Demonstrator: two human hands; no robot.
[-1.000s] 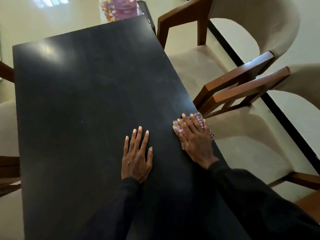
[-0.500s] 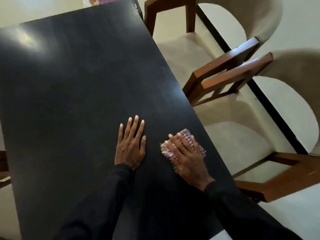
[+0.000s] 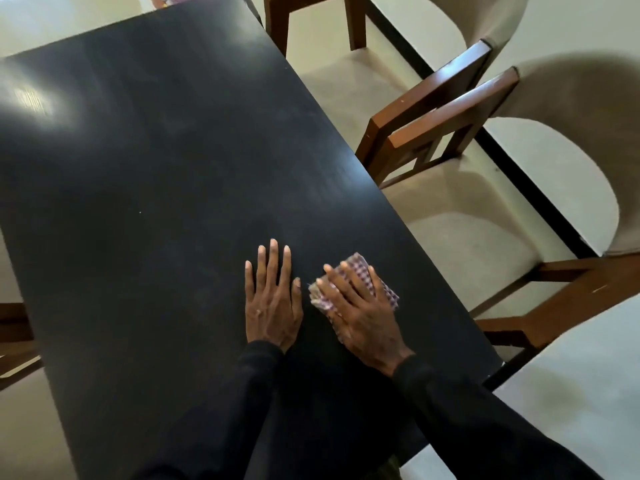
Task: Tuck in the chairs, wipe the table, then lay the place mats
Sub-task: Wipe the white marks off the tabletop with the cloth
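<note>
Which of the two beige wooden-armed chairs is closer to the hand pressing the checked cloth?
The lower-right beige chair, beside the right hand; the other chair stands farther up the black table.

1. Table (image 3: 156, 150): rectangular top, black, matt, with a pale glare patch toward its far left corner and faint smears across the middle.
2. Cloth (image 3: 358, 263): small, folded, checked purple and white, lying flat near the table's right edge.
3. Right hand (image 3: 360, 317): flat on the cloth, fingers spread.
4. Left hand (image 3: 272, 303): palm down on bare tabletop, just beside the cloth, fingers straight.
</note>
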